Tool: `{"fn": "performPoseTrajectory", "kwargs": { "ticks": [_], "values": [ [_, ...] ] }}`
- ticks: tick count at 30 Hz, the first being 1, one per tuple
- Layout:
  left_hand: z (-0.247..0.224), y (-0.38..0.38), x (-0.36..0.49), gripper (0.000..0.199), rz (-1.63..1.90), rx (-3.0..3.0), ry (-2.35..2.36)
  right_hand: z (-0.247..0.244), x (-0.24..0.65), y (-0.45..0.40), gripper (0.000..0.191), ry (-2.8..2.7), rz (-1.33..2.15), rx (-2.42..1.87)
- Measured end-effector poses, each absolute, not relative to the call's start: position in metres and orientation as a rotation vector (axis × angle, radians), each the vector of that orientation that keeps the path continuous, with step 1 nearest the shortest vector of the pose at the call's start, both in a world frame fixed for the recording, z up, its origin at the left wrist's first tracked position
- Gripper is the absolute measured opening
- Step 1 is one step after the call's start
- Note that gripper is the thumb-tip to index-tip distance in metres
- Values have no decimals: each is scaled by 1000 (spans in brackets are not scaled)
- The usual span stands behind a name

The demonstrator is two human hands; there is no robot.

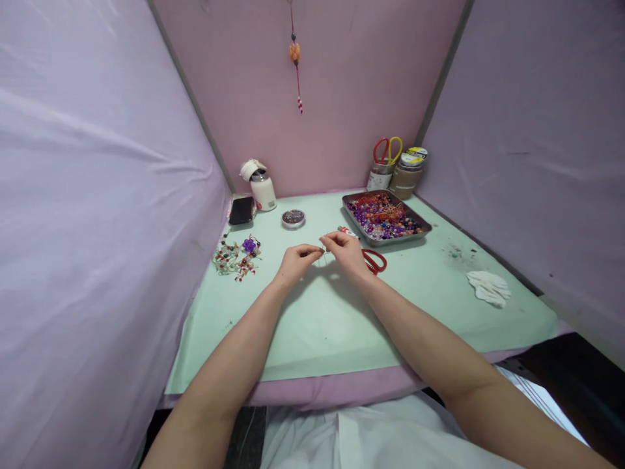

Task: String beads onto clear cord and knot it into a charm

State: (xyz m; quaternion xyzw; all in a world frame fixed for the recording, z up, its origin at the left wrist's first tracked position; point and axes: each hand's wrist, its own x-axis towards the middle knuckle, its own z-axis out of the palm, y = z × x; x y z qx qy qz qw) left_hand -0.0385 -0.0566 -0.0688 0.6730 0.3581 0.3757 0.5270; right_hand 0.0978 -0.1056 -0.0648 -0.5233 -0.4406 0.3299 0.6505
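Observation:
My left hand (299, 259) and my right hand (343, 251) meet above the middle of the pale green table (332, 332). Both pinch a thin thread (325, 258), whose fine ends hang down between them. Whether a bead sits at the fingertips is too small to tell. Red-handled scissors (375, 261) lie beside my right hand, partly hidden by it. Behind that hand is a small red and white item (347, 232). A metal tray (390, 240) of mixed beads and orange-red cords stands behind and to the right.
Strung beads (234, 258) lie at left, near a black phone (242, 211) and a white jar (264, 191). A round container (293, 219) sits at centre back. Jars (406, 179) stand at back right; a white cloth (489, 288) lies right. A beaded cord (294, 53) hangs behind.

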Motion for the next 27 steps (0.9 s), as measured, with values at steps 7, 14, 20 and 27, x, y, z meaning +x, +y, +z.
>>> {"fn": "performPoseTrajectory", "kwargs": {
  "ticks": [7,14,20,27],
  "values": [
    [-65,-62,-42,24,576,1525,877,-62,129,-97,29,-658,834,-852],
    [-58,-60,-46,27,414,1499,810,-63,133,-96,28,-639,785,-804],
    [-57,-53,-50,21,641,1465,613,-75,124,-96,23,-755,876,-1093],
    [-57,-56,-46,20,796,1352,503,-81,113,-98,14,-939,1028,-1167]
  ]
}}
